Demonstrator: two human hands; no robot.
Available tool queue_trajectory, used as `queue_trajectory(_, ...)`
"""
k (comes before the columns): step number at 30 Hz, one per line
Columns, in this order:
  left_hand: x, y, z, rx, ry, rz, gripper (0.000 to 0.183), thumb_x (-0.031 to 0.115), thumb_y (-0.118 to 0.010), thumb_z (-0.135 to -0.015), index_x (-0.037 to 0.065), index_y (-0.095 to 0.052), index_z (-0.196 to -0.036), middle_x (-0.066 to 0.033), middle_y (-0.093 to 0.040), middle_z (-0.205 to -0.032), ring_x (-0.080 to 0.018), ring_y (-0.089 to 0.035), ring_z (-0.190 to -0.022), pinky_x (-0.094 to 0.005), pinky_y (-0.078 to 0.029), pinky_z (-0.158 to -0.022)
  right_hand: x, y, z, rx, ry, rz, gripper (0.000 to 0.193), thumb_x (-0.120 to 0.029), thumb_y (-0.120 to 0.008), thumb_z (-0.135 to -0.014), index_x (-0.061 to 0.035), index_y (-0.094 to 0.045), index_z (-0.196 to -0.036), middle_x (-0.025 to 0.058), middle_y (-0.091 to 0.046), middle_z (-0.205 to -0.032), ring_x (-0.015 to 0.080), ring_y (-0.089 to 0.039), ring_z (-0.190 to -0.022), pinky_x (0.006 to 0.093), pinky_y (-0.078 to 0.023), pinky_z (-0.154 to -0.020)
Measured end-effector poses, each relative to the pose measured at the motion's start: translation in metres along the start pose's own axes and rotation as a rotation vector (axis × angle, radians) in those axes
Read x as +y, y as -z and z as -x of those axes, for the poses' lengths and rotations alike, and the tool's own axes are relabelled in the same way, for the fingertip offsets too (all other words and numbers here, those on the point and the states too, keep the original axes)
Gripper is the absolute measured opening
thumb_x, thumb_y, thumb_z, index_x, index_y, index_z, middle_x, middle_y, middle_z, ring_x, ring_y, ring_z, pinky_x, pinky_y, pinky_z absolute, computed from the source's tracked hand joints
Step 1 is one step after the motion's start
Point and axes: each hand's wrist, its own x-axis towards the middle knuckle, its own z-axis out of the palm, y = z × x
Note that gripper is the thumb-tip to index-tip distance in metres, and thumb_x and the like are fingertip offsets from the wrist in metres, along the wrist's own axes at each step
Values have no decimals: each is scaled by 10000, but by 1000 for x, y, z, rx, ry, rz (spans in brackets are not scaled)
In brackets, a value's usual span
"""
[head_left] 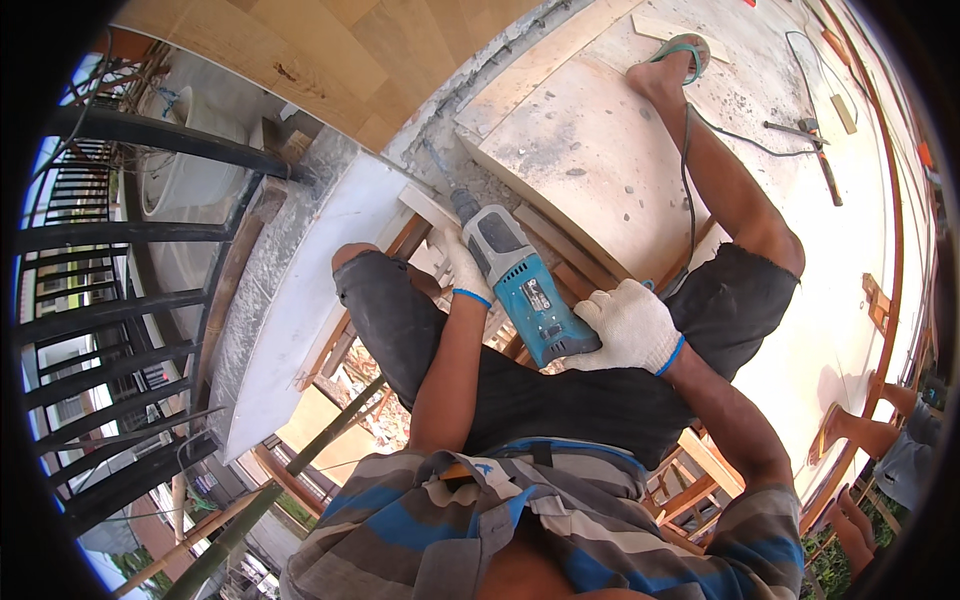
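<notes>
A blue and grey rotary hammer [540, 310] lies slantwise between my knees. Its bit [438, 163] points up and left, to the broken concrete strip [428, 140] along the wood-patterned floor; whether the tip touches is hard to tell. My right hand [632, 325], in a white knit glove with blue cuff, is closed round the rear handle. Beside the grey front housing, my left hand [458, 265], gloved likewise, grips the tool; its fingers are partly hidden. A black cord [686, 180] runs from near the rear handle past my right leg.
Pale boards [570, 130] strewn with rubble lie ahead. A hammer [800, 132] and another tool with a dark handle [830, 175] rest at the right. Black railings [120, 235] stand at left. Gaps between timbers open below me. Another person's legs [850, 430] show at far right.
</notes>
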Motion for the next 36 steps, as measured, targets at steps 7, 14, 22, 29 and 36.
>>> queue_trajectory(7, -23, 5, 16, 17, 13, 64, 912, 836, -287, -1127, 106, -690, -1495, -149, -793, -1347, -368, -763, -1198, -535, -637, -1051, -1, 4, 20, -30, -34, -25, 752, -767, -846, -797, -81, -795, -1104, 117, -736, -882, 354, -733, -818, 462, -570, -794)
queue_trajectory(14, -18, -5, 32, 76, -15, -2, 908, 842, -303, -1123, 116, -680, -1518, -126, -762, -1421, -343, -727, -1274, -537, -604, -1102, -5, 8, 22, -9, 5, -26, 808, -781, -815, -830, -42, -783, -1155, 137, -719, -878, 355, -726, -785, 468, -557, -760)
queue_trajectory(22, -15, -6, 35, 68, -19, 36, 896, 843, -340, -1117, 116, -683, -1512, -124, -770, -1388, -340, -734, -1246, -535, -610, -1090, -3, 4, 21, -3, 11, -36, 808, -792, -807, -833, -53, -785, -1159, 135, -719, -884, 355, -724, -784, 467, -556, -757)
queue_trajectory(29, -11, -8, 28, 153, -65, 53, 882, 843, -353, -1116, 118, -704, -1475, -120, -791, -1331, -335, -758, -1201, -529, -628, -1061, 3, 9, 8, -40, 10, -29, 731, -765, -854, -793, -81, -789, -1042, 109, -708, -835, 348, -722, -784, 460, -555, -757)
queue_trajectory(36, -5, 6, 18, 76, 24, 35, 916, 855, -303, -1111, 128, -674, -1524, -156, -772, -1406, -371, -749, -1259, -541, -619, -1106, -7, 10, 5, -97, -4, 22, 718, -770, -831, -826, -71, -786, -987, 96, -705, -805, 336, -733, -763, 445, -558, -743)
